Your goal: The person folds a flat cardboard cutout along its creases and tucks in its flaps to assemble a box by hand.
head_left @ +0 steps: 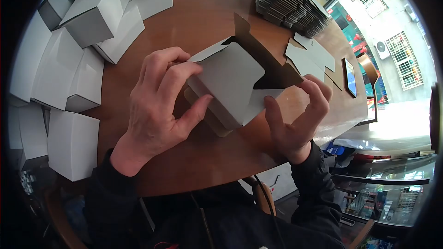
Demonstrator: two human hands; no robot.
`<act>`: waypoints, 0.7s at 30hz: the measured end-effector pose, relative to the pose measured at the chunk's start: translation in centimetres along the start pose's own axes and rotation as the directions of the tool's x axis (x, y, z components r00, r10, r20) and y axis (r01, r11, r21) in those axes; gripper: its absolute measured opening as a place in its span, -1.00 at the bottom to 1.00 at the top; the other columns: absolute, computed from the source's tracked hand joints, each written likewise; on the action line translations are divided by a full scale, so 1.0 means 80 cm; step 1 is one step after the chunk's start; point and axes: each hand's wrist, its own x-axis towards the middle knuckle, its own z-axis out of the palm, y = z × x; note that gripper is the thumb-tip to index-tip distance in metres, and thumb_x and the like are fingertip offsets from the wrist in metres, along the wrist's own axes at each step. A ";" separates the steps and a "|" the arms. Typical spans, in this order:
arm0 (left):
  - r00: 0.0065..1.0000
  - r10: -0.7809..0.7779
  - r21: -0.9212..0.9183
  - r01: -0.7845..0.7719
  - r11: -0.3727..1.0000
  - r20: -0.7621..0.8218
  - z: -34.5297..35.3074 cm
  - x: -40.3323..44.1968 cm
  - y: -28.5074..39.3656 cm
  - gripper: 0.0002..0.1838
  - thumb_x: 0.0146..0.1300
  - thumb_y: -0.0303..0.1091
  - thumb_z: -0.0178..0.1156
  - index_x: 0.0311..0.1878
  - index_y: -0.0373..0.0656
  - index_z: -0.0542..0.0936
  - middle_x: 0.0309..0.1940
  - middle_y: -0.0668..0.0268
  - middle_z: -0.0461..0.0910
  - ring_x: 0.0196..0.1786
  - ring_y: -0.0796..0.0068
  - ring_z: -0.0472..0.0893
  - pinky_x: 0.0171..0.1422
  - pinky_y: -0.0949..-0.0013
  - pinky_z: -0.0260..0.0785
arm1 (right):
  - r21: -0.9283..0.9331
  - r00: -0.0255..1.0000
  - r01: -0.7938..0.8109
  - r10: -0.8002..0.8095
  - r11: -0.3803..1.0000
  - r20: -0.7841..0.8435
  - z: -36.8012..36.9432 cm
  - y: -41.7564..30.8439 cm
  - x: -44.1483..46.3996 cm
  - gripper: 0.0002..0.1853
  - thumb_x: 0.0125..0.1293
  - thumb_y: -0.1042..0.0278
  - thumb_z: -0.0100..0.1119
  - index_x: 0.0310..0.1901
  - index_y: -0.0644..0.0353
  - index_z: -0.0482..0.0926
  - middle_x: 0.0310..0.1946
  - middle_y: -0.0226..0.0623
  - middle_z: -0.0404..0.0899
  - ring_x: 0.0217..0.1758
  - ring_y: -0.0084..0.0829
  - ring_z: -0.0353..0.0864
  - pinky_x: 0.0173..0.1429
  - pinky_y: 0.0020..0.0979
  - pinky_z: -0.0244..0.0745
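Note:
Between my two hands is a partly folded white cardboard box [226, 76], tilted above the wooden table. Its brown inner side shows on a raised flap [265, 53] at the far right, and another flap hangs below its near left edge. My left hand [161, 101] grips the left side, fingertips on the upper edge and thumb on the lower edge. At the right end, my right hand [300, 115] has its fingers at the corner of the raised flap and its thumb near the white side flap. The box's underside is hidden.
Several folded white boxes [69, 71] are piled along the left of the table [175, 180]. A stack of flat cardboard blanks [290, 7] stands at the back right. Nearer lie loose flat blanks [311, 57] and a phone [350, 77] by the table's right edge.

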 end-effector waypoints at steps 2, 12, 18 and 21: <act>1.000 0.015 0.001 -0.015 1.000 -0.001 -0.001 0.000 0.001 -0.50 0.14 -0.43 0.47 0.18 -0.18 0.57 0.10 0.17 0.52 0.04 0.16 0.53 0.10 0.21 0.51 | -0.043 0.999 0.035 -0.035 0.998 0.006 0.001 -0.002 -0.001 -0.13 0.25 0.62 0.38 0.57 0.21 0.19 0.22 -0.04 0.47 0.13 -0.27 0.56 0.25 -0.22 0.59; 0.919 -0.393 -0.193 0.381 0.904 -0.029 -0.017 -0.001 0.024 -0.61 0.22 -0.56 0.35 0.13 -0.27 0.59 -0.31 0.29 0.59 -0.35 0.33 0.52 -0.15 0.37 0.47 | 0.546 0.955 -0.296 0.226 0.784 0.193 0.014 0.003 -0.002 -0.19 0.26 0.66 0.40 0.54 0.26 0.31 0.26 0.00 0.51 0.20 -0.24 0.60 0.20 -0.31 0.63; 0.990 -0.088 0.010 0.090 0.996 -0.110 -0.017 -0.005 0.009 -0.67 0.17 -0.70 0.24 0.03 -0.30 0.66 -0.38 0.28 0.62 -0.45 0.37 0.47 -0.23 0.36 0.44 | -0.231 0.953 -0.301 0.300 0.925 -0.039 -0.107 0.124 -0.006 -0.55 0.31 0.84 -0.05 0.02 0.20 0.74 0.28 -0.21 0.54 0.36 -0.23 0.52 0.34 -0.27 0.52; 0.992 -0.080 0.064 0.086 0.994 -0.096 -0.020 -0.004 0.023 -0.68 0.14 -0.74 0.21 -0.03 -0.31 0.68 -0.34 0.24 0.65 -0.45 0.36 0.48 -0.24 0.34 0.45 | -0.558 0.924 -0.349 0.377 0.753 -0.068 -0.217 0.261 -0.039 -0.38 0.15 0.80 -0.09 0.02 -0.08 0.82 0.28 -0.23 0.52 0.39 -0.24 0.47 0.36 -0.37 0.38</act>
